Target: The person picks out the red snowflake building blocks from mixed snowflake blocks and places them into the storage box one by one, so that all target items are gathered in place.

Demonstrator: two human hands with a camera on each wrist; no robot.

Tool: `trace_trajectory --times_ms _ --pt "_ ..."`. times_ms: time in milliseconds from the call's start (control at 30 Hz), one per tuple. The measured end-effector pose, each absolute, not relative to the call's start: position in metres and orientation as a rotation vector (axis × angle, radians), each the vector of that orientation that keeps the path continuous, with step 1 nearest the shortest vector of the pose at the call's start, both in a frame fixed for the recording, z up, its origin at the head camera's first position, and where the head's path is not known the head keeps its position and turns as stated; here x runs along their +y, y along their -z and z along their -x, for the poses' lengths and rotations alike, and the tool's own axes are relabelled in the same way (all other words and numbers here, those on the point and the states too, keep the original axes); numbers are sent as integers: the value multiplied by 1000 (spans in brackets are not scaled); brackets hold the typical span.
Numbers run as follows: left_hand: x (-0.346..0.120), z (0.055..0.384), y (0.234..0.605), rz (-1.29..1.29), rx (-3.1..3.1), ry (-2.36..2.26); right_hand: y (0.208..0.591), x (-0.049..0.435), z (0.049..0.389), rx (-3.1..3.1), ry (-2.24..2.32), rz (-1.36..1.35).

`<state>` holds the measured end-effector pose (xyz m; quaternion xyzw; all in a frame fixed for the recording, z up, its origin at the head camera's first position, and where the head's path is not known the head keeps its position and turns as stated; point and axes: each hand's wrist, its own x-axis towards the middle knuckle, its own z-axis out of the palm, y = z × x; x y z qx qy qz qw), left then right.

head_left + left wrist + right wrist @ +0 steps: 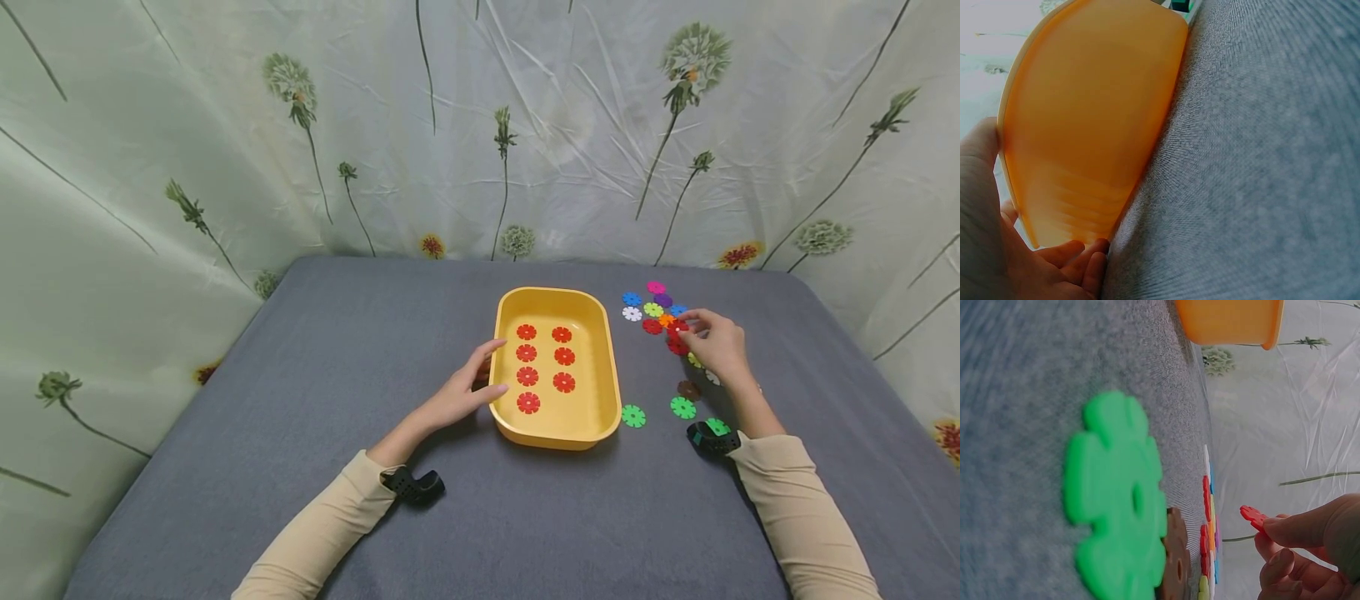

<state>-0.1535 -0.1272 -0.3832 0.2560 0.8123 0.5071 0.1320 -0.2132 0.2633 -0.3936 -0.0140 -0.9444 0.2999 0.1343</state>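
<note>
The right hand pinches a red disc between thumb and forefinger, and the right wrist view shows us that disc raised off the bench, apart from the pieces lying there. The relation that matters most, we judge, is that the yellow tray lies to the left of this hand and a little nearer to us; its long axis runs away from us, so its right long side faces the pinched disc. Inside it we count seven red flower pieces in two columns along that axis, four on the left and three on the right, and the right column stops farther from us than the left one. The left hand is the nearer of the two to the tray, spread wide with its thumb and forefinger at the left rim. Around the right hand we see loose pieces, among them a pink one at the far end, a white one toward the tray, and, closer to us, a brown one and green ones. Behind the bench hangs a pale curtain printed with dandelions.
</note>
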Motion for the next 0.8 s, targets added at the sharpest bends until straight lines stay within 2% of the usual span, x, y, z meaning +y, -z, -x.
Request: trace_trajectory --times_ms 800 --pt "-127 157 387 -769 2332 -1502 379 250 207 -2707 -858 -58"
